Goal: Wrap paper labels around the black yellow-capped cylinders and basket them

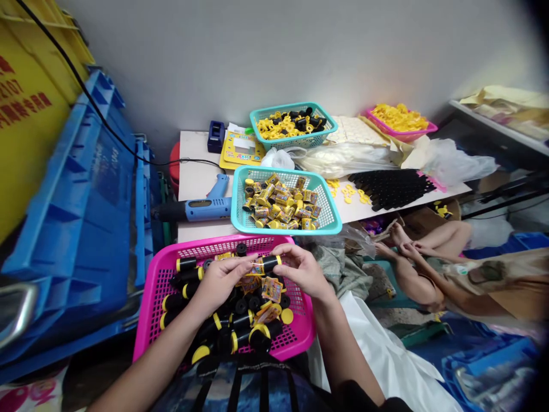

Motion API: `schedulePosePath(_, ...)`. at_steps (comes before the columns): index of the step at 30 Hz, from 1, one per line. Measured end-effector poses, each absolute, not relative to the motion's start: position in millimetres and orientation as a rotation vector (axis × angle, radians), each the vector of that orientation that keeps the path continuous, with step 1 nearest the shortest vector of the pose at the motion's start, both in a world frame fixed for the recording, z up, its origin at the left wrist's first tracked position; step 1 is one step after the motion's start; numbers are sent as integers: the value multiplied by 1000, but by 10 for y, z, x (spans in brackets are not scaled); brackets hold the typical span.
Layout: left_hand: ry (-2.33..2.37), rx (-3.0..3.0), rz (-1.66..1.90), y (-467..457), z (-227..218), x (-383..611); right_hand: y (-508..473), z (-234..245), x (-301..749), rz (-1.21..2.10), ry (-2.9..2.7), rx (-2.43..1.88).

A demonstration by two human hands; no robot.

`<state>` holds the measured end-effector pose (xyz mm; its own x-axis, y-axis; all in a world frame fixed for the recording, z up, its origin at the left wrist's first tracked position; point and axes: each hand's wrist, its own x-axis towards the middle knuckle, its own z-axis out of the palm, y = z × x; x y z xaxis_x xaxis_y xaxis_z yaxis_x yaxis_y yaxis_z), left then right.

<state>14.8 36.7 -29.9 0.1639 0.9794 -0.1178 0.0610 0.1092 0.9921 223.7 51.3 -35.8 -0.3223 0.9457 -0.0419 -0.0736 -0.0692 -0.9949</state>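
While you bend over a pink basket (148,286) of black tubes, your two hands meet above its far half; your left hand (225,280) has thumb and fingers nearly closed in a pinch on a printed yellow label (257,267); your right hand (305,273) curves thumb and fingers partway round the yellow-ended side of one black tube (271,264), gripping it; the tube lies roughly level between your hands, its other end by the label, though you cannot tell whether the two are stuck together; below, more tubes with yellow ends lie heaped with loose labels (271,289).

Just beyond, a green basket (285,231) of labelled tubes sits on the white table (199,232), a blue heat gun (208,209) beside it at the left; farther back, a second green basket (295,141) holds yellow and black parts; black strips (388,189) lie to the right; at far right another person (476,280) sits, bare legs bent, well apart from you.
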Motion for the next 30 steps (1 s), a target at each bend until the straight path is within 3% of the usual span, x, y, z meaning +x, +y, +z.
schedulePosePath(6,1106,1109,1009,347,-298,232,439,-450,2079,1324,-1507,-905)
schedulePosePath(14,1070,997,1125,278,-219,336,334,-481,1910,1958,-907,-770)
schedulePosePath(30,1103,1104,1032,224,-306,330,393,-570,1900,1970,-940,-794)
